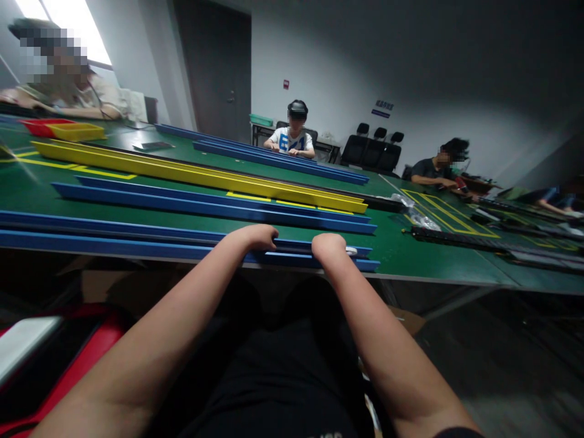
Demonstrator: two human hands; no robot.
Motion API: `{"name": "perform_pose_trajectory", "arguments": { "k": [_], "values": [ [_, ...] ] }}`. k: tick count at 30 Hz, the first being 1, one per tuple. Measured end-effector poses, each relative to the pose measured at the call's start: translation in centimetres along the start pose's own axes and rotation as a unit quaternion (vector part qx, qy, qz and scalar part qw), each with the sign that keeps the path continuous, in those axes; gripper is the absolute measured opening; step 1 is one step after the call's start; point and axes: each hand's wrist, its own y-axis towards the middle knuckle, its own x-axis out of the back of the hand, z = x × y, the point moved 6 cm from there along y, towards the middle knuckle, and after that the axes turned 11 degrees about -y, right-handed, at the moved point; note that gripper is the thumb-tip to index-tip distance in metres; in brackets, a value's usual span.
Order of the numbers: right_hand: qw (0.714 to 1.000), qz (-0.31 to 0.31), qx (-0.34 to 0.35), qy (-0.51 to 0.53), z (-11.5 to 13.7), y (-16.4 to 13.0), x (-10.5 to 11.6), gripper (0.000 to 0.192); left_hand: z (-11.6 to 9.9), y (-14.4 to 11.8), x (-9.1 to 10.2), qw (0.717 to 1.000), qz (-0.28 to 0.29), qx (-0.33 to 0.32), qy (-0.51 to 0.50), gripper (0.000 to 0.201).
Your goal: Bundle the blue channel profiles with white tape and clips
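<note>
My left hand (262, 236) is over the nearest blue channel rail (137, 238) at the table's front edge, its fingers curled down and partly hidden. A dark strip (294, 245) lies along the rail between my hands. My right hand (329, 244) is closed above the same rail, near its right end, with the back of the hand hiding the fingers. Out of its right side sticks a small white rounded thing (351, 250), too small to name. What the left fingers hold, if anything, is hidden.
Beyond lie another blue rail (214, 208), a yellow rail (196, 176) and more blue rails (283, 159) on the green table (396, 249). Black bars (460, 240) and clear plastic wrap (417, 213) are at right. Red (41, 126) and yellow (77, 132) trays stand far left. Several people sit around.
</note>
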Motion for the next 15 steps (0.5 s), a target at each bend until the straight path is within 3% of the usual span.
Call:
{"name": "perform_pose_trajectory", "arguments": {
  "k": [4,15],
  "values": [
    [1.000,-0.002,-0.003,0.000,-0.03,-0.11,-0.03,0.032,0.23,-0.06,-0.12,0.999,-0.033,0.013,0.015,0.040],
    [1.000,-0.007,-0.005,0.001,0.00,-0.24,0.07,0.033,0.18,-0.19,-0.16,0.999,-0.037,0.033,0.017,0.040]
  ]
}}
